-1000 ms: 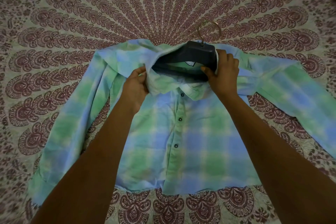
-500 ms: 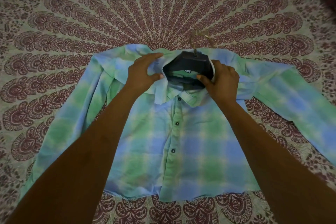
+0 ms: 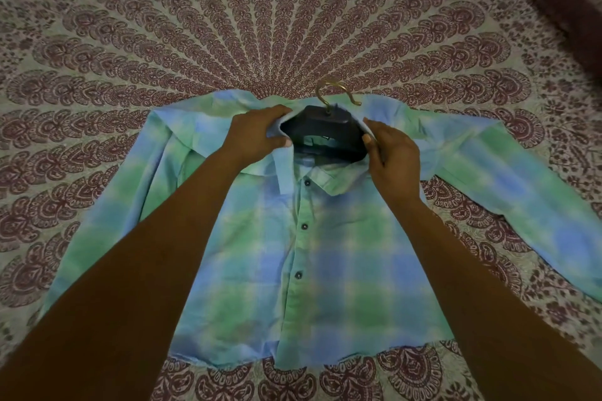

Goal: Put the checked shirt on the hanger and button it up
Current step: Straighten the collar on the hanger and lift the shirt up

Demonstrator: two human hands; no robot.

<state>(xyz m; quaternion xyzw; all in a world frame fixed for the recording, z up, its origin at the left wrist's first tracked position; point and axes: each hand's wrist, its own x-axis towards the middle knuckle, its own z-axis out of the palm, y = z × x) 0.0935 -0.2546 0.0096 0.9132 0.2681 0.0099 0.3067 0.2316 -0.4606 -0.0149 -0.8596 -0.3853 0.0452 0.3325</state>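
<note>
- Soft blue-and-green checked cotton shirt (image 3: 325, 270) lies flat, sleeves spread, on a maroon paisley-printed bedspread (image 3: 293, 26).
- Dark moulded plastic hanger (image 3: 325, 137) with brass hook (image 3: 335, 93) sits inside the neck.
- Left hand (image 3: 257, 137) pinches the collar (image 3: 283, 169); right hand (image 3: 394, 153) grips its other side.

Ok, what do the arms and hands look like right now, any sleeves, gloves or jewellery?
Nothing worn that shows. The left forearm and right forearm are bare down to the frame's edge, with no sleeve or cuff in sight. The left hand and right hand are ungloved, with no ring, watch or bracelet visible. The thumbnails that show look short and plain.
</note>
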